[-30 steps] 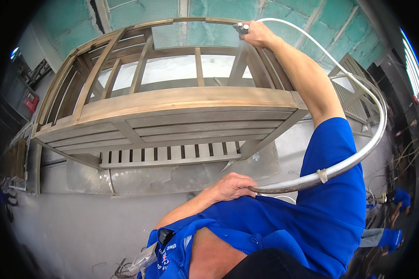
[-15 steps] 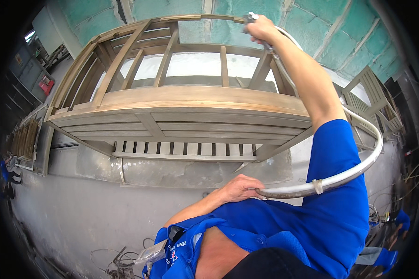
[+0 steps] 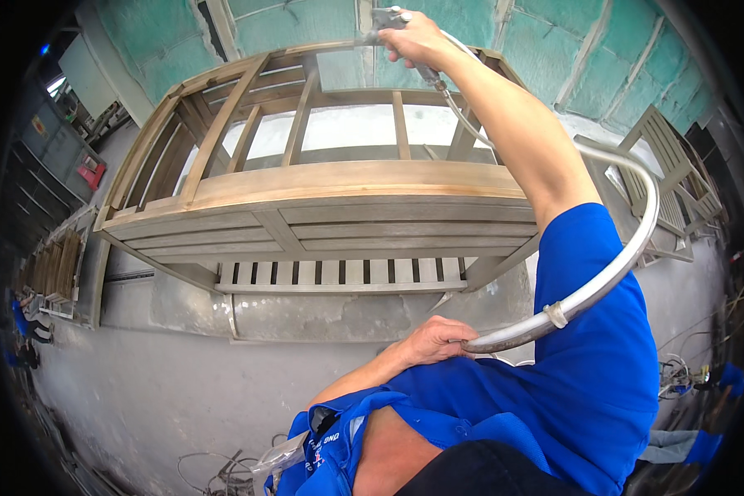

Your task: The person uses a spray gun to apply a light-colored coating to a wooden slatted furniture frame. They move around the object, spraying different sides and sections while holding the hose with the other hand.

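Observation:
My right hand (image 3: 413, 40) is closed round a metal spray gun (image 3: 388, 18), held out over the far top rail of a slatted wooden furniture frame (image 3: 347, 178). A faint haze shows by the gun's nozzle, over the rail. From the gun's handle a thin hose (image 3: 463, 118) runs down behind my forearm. Close to my body, my left hand (image 3: 440, 339) grips a thicker white hose (image 3: 612, 288), which loops up past my right arm and carries a tied band. The frame has an open top with crossbars, a slatted front panel and a lower slatted shelf (image 3: 343, 273).
Green-covered wall panels (image 3: 298, 33) stand behind the frame. Another slatted wooden piece (image 3: 670, 174) stands at the right, and stacked wooden parts (image 3: 54, 269) at the left. Cables (image 3: 223, 471) lie on the floor at lower left. Other people in blue (image 3: 707, 446) appear near the edges.
My right hand has moved left along the far rail with the spray gun. The hose loop has shifted left with my arm, while my left hand keeps its grip.

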Action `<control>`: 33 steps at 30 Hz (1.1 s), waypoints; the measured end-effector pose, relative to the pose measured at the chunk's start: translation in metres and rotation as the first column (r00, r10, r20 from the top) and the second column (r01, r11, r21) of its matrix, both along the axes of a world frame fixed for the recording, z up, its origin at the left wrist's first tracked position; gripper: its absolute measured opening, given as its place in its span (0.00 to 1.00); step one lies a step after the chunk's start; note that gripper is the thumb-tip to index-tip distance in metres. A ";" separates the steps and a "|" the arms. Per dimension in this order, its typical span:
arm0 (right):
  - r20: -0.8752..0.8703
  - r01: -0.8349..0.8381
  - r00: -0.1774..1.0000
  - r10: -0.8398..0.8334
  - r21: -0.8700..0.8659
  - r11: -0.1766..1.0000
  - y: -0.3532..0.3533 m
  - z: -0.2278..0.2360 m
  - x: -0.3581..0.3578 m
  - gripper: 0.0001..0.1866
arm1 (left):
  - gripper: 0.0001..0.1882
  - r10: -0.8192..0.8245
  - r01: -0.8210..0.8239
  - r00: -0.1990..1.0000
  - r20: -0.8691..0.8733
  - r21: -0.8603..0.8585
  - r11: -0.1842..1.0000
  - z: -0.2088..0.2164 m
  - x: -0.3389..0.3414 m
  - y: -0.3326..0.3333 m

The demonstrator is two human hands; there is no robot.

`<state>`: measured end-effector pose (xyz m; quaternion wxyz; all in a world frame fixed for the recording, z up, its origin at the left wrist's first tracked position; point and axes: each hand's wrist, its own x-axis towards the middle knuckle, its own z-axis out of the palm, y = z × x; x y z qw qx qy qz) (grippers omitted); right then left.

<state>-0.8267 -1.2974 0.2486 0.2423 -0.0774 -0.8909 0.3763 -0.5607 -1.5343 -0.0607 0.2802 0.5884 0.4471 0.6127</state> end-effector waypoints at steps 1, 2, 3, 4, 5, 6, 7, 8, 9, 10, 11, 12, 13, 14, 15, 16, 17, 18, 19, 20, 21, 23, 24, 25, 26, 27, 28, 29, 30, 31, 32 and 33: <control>-0.038 0.033 0.999 -0.034 -0.041 0.999 0.010 0.006 0.007 0.12 | 0.18 -0.036 0.036 0.999 0.027 -0.011 0.999 0.002 0.002 0.001; -0.068 0.066 0.995 -0.072 -0.085 0.994 0.025 0.012 0.015 0.12 | 0.18 -0.053 0.054 0.997 0.050 -0.014 0.998 0.005 0.004 0.002; -0.095 0.097 0.989 -0.109 -0.129 0.987 0.042 0.018 0.022 0.12 | 0.18 -0.072 0.073 0.994 0.084 -0.009 0.997 0.007 0.005 0.003; -0.088 0.171 0.981 -0.172 -0.019 0.985 0.063 0.025 0.030 0.11 | 0.18 -0.110 0.109 0.985 0.134 0.014 0.994 0.009 0.007 0.006; -0.084 0.243 0.968 -0.236 0.090 0.966 0.085 0.030 0.040 0.11 | 0.15 -0.062 0.061 0.997 0.055 0.015 0.998 0.011 0.009 0.009; -0.140 0.299 0.952 -0.272 0.229 0.926 0.107 0.034 0.048 0.11 | 0.13 -0.029 0.029 1.000 -0.011 0.040 0.999 0.013 0.009 0.015; -0.199 0.352 0.934 -0.297 0.363 0.863 0.127 0.037 0.057 0.12 | 0.10 0.013 -0.008 0.997 -0.072 0.066 0.998 0.014 0.011 0.021; -0.130 0.401 0.916 -0.380 0.331 0.854 0.147 0.041 0.069 0.13 | 0.09 -0.002 0.006 0.998 -0.056 0.071 0.997 0.016 0.014 0.028; -0.059 0.451 0.888 -0.455 0.302 0.840 0.164 0.045 0.080 0.13 | 0.09 -0.012 0.016 0.998 -0.060 0.065 0.998 0.017 0.017 0.036; 0.005 0.467 0.873 -0.487 0.280 0.839 0.178 0.048 0.091 0.14 | 0.09 -0.016 0.020 0.997 -0.074 0.060 0.998 0.018 0.019 0.045; 0.070 0.481 0.856 -0.512 0.257 0.838 0.190 0.048 0.103 0.16 | 0.09 -0.016 0.021 0.996 -0.088 0.053 0.998 0.018 0.023 0.054; 0.127 0.492 0.839 -0.529 0.236 0.838 0.199 0.049 0.110 0.18 | 0.09 -0.032 0.036 0.997 -0.075 0.046 0.998 0.019 0.027 0.063; 0.061 0.517 0.837 -0.543 0.232 0.824 0.204 0.048 0.113 0.20 | 0.10 -0.042 0.045 0.997 -0.065 0.040 0.998 0.020 0.031 0.073; 0.002 0.536 0.835 -0.550 0.223 0.814 0.206 0.043 0.113 0.22 | 0.10 -0.056 0.057 0.998 -0.041 0.033 0.998 0.019 0.036 0.081; -0.052 0.548 0.833 -0.551 0.210 0.810 0.205 0.037 0.111 0.24 | 0.10 -0.036 0.037 0.998 -0.054 0.023 0.999 0.019 0.039 0.088; -0.070 0.544 0.838 -0.542 0.196 0.816 0.202 0.033 0.105 0.26 | 0.11 -0.020 0.021 0.998 -0.059 0.013 1.000 0.018 0.042 0.093; -0.043 0.456 0.889 -0.457 0.186 0.870 0.197 0.029 0.095 0.25 | 0.11 -0.019 0.019 0.999 -0.046 0.004 1.000 0.016 0.044 0.098; -0.017 0.363 0.930 -0.366 0.174 0.915 0.191 0.025 0.087 0.25 | 0.13 0.028 -0.028 0.996 -0.090 0.001 1.000 0.015 0.045 0.101; 0.003 0.270 0.962 -0.274 0.159 0.950 0.184 0.025 0.079 0.25 | 0.13 0.039 -0.042 0.998 -0.050 -0.047 0.998 0.013 0.047 0.104; -0.054 0.186 0.982 -0.179 0.181 0.966 0.170 0.020 0.064 0.23 | 0.14 0.055 -0.054 0.998 0.005 -0.071 0.996 0.011 0.050 0.107; -0.015 0.123 0.992 -0.122 0.154 0.980 0.154 0.019 0.050 0.21 | 0.14 0.062 -0.056 0.996 0.060 -0.100 0.993 0.009 0.054 0.109; -0.090 -0.009 0.996 0.018 0.103 0.995 0.115 0.013 0.023 0.18 | 0.17 0.190 -0.190 0.982 -0.013 -0.122 0.974 0.007 0.060 0.113; -0.072 -0.084 0.993 0.090 0.088 0.993 0.095 0.015 0.008 0.17 | 0.18 0.261 -0.264 0.965 -0.037 -0.139 0.954 0.006 0.064 0.113; -0.053 -0.157 0.986 0.161 0.070 0.985 0.078 0.016 -0.007 0.15 | 0.18 0.327 -0.332 0.943 -0.063 -0.139 0.933 0.005 0.068 0.113; -0.035 -0.228 0.973 0.230 0.051 0.972 0.064 0.018 -0.022 0.14 | 0.19 0.386 -0.386 0.922 -0.040 -0.185 0.904 0.005 0.071 0.111; -0.104 -0.307 0.946 0.307 0.017 0.952 0.052 0.018 -0.037 0.15 | 0.17 0.448 -0.446 0.894 -0.014 -0.129 0.886 0.005 0.071 0.109; -0.169 -0.383 0.912 0.374 -0.020 0.924 0.040 0.018 -0.053 0.15 | 0.16 0.496 -0.491 0.868 0.018 -0.115 0.863 0.006 0.074 0.104; -0.239 -0.455 0.870 0.431 -0.054 0.889 0.029 0.019 -0.069 0.16 | 0.15 0.536 -0.532 0.843 0.038 -0.083 0.843 0.007 0.074 0.097; -0.298 -0.461 0.835 0.462 0.077 0.884 0.020 0.023 -0.083 0.18 | 0.15 0.549 -0.540 0.835 0.039 -0.129 0.832 0.009 0.072 0.090; -0.298 -0.398 0.824 0.482 0.301 0.867 0.017 0.029 -0.094 0.20 | 0.15 0.563 -0.552 0.826 0.026 -0.158 0.819 0.010 0.069 0.084; -0.319 -0.367 0.832 0.455 0.298 0.881 0.013 0.026 -0.098 0.19 | 0.14 0.573 -0.561 0.819 0.014 -0.186 0.807 0.012 0.067 0.077; -0.342 -0.333 0.838 0.426 0.298 0.895 0.009 0.026 -0.101 0.19 | 0.14 0.581 -0.568 0.814 -0.002 -0.210 0.795 0.013 0.063 0.072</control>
